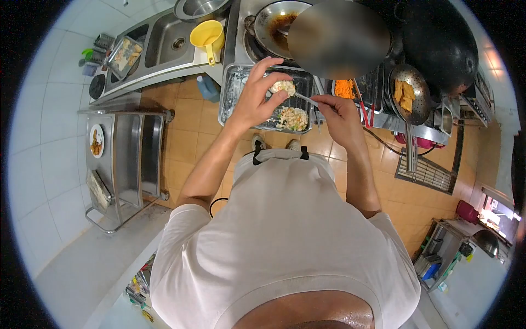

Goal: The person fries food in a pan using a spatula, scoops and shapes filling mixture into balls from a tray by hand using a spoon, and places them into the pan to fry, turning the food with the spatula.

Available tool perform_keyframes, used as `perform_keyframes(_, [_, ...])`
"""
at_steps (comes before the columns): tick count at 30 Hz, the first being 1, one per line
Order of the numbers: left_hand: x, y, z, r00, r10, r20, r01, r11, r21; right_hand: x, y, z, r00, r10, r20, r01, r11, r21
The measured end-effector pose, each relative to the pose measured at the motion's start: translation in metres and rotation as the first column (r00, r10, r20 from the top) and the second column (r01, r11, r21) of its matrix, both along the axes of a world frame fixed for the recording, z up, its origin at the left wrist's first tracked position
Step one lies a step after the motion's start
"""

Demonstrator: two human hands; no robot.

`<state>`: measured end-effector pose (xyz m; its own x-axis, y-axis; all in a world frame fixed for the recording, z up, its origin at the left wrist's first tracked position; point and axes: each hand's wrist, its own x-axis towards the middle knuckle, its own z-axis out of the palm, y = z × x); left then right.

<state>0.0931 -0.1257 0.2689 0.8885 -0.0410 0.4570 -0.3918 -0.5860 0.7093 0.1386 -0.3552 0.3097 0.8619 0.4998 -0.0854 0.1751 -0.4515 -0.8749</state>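
My left hand point(256, 97) holds a pale, lumpy piece of food point(282, 86) between thumb and fingers, above a metal tray point(226, 107). From the right, my right hand point(341, 116) grips the thin handle of a metal utensil point(305, 98). Its tip is at the food piece; whether it is a spoon or a knife I cannot tell. In the tray below lies a heap of chopped, pale filling point(292, 118) with green and orange bits. White powder or residue marks the tray's left part.
Shredded carrot point(344, 88) and red-handled tongs point(364, 107) lie to the right. A perforated skimmer point(420, 104) holds fried pieces point(404, 96). Behind the tray stands a wok point(268, 27), beside a blurred patch. Leftward are a yellow dipper point(207, 35), a sink point(159, 52) and a steel trolley point(127, 148).
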Motion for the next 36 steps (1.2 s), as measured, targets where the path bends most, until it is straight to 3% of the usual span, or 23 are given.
perform_keyframes(5, [0.0, -0.003, 0.005, 0.999, 0.026, -0.024, -0.03, 0.978, -0.205, 0.001, -0.001, 0.0, 1.0, 0.021, 0.023, -0.021, 1.0, -0.017])
perform_keyframes(17, [-0.003, 0.002, 0.001, 0.998, 0.03, 0.046, -0.023, 0.99, -0.139, 0.002, -0.004, 0.006, 1.0, 0.016, -0.001, -0.016, 1.0, 0.002])
perform_keyframes(20, [-0.005, 0.006, 0.0, 0.99, 0.007, 0.141, -0.027, 0.991, 0.134, 0.001, -0.005, 0.008, 1.0, 0.009, -0.016, -0.009, 1.0, 0.021])
perform_keyframes(23, [-0.007, 0.003, 0.004, 0.989, -0.002, 0.147, -0.031, 0.976, 0.217, 0.001, -0.005, 0.009, 1.0, 0.019, -0.021, -0.019, 1.0, 0.0])
perform_keyframes(26, [-0.008, -0.001, 0.003, 0.987, 0.069, 0.144, -0.076, 0.996, 0.04, 0.001, -0.006, 0.011, 0.999, 0.025, -0.024, -0.025, 1.0, -0.001])
perform_keyframes(36, [-0.01, -0.001, -0.005, 0.995, 0.052, 0.087, -0.054, 0.998, 0.015, 0.002, -0.009, 0.008, 0.999, -0.007, -0.044, 0.008, 1.0, 0.014])
